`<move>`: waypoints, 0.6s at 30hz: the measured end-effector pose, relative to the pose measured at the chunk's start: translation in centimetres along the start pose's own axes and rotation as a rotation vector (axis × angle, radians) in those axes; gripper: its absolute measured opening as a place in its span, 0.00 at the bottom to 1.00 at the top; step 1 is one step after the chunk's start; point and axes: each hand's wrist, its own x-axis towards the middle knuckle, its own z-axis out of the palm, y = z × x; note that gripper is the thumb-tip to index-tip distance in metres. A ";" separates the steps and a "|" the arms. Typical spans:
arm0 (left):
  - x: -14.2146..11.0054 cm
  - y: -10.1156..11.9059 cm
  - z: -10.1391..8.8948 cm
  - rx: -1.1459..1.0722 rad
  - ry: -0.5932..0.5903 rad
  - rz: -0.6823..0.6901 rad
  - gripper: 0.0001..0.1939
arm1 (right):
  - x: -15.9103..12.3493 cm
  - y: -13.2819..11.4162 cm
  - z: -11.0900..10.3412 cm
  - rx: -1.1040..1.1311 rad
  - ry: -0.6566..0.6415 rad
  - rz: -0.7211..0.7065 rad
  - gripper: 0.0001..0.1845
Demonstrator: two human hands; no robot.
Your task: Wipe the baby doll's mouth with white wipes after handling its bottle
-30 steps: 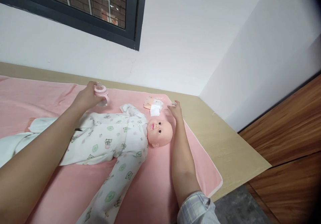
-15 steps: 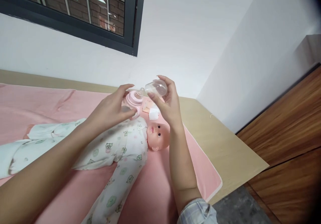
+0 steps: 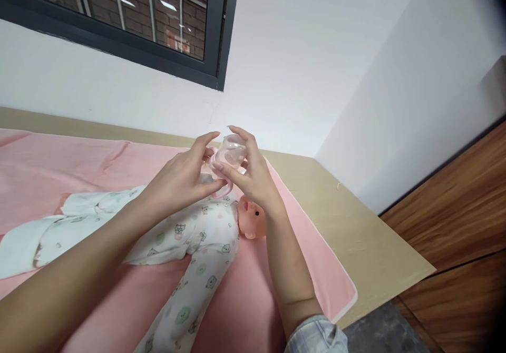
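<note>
My left hand (image 3: 195, 171) is closed round a baby bottle (image 3: 206, 178) with a pink collar and pink handles, tilted above the doll's chest. Over the bottle's top sits a clear dome-shaped cap (image 3: 232, 152), with the fingers and thumb of my right hand (image 3: 253, 176) wrapped about it. The nipple is covered by the cap. Beneath my hands a baby doll (image 3: 177, 232) in white pyjamas with a green animal print lies on its back. My right wrist hides part of its head.
A pink blanket (image 3: 316, 268) lies under the doll on a pale wooden tabletop (image 3: 340, 237). Behind it rises a white wall (image 3: 276, 68) with a dark-framed window (image 3: 215, 52). Brown wood-grain panels (image 3: 454, 195) stand at the right.
My right hand has moved left and brought the clear cap onto the bottle's top, over the nipple. The left hand keeps its hold on the bottle. The view has shifted slightly.
</note>
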 end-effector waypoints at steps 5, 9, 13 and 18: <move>0.1 -0.2 -0.1 0.018 0.073 0.002 0.44 | 0.1 0.1 0.6 0.073 -0.050 0.015 0.45; 0.1 0.1 -0.3 0.067 0.086 0.005 0.44 | 0.1 0.4 1.1 0.118 -0.058 0.032 0.49; -0.1 0.3 -0.2 0.031 0.065 0.018 0.44 | 0.1 0.7 1.1 0.111 -0.035 0.033 0.48; -1.1 0.9 -0.9 0.047 0.059 0.108 0.37 | 0.7 2.9 -1.0 -0.048 0.149 0.023 0.51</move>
